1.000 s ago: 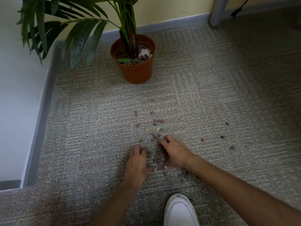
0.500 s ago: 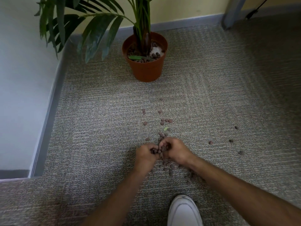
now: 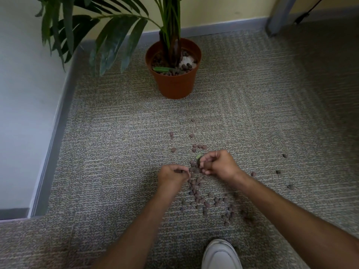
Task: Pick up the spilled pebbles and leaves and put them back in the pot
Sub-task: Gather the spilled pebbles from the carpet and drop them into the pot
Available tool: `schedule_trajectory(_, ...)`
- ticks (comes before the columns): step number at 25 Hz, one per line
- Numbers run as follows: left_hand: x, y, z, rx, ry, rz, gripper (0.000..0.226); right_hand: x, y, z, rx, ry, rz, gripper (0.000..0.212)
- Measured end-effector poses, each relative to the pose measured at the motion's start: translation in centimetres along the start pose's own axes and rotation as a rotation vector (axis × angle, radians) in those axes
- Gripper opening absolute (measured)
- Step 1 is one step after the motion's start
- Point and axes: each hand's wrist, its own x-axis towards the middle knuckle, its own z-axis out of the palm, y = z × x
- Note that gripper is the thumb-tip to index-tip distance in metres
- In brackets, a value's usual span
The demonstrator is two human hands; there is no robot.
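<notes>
1. My shoe (image 3: 220, 255) is nearest; pebbles (image 3: 198, 197) lie scattered on the carpet (image 3: 116, 152) between it and my hands.
2. Left hand (image 3: 172, 176) curled shut on pebbles; right hand (image 3: 218, 165) pinching pebbles plus a leaf (image 3: 198, 156).
3. I should cup palms tight and fill them before carrying.
4. Pot (image 3: 174, 82) stands well apart, ahead; tip in low.

left hand (image 3: 172, 176) and right hand (image 3: 218, 165) now apart, fisted around scooped pebbles (image 3: 196, 188)

Grey ribbed carpet (image 3: 116, 144) meets a yellow wall (image 3: 223, 6) with grey skirting (image 3: 223, 29).
</notes>
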Motion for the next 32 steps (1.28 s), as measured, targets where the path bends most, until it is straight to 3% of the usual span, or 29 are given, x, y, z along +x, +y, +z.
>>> schedule_trajectory(5,2.3,3.8,-1.7,-0.359,-0.060,-0.147,0.013,3.9,-5.9,-2.2,0.105,0.050,-0.054,0.009)
schedule_trajectory(8,5.0,8.2,-2.9,-0.397,-0.054,-0.126,0.014,7.1,-11.7,-3.0,0.046,0.109,-0.188,0.015)
schedule_trajectory(13,9.5,17.6,-3.8,-0.582,-0.077,-0.092,0.012,12.6,-20.7,-2.6,-0.104,0.382,-0.396,0.020)
schedule_trajectory(17,11.3,22.8,-4.4,-0.574,-0.070,-0.016,0.023,16.2,-24.2,-2.2,-0.241,0.487,-0.500,0.004)
schedule_trajectory(23,13.1,27.0,-4.6,-0.435,-0.009,0.084,0.036,17.0,-23.3,-2.5,-0.351,0.439,-0.544,0.022)
schedule_trajectory(26,13.8,28.0,-4.8,-0.463,0.020,0.069,0.026,15.2,-21.6,-2.4,-0.208,0.416,-0.544,0.026)
schedule_trajectory(28,13.9,27.9,-4.9,-0.428,0.029,0.064,0.035,13.4,-19.4,-2.5,-0.111,0.409,-0.533,0.028)
schedule_trajectory(32,13.1,26.2,-5.4,-0.387,0.031,0.107,0.032,10.3,-12.5,-2.7,-0.331,0.427,-0.420,0.027)
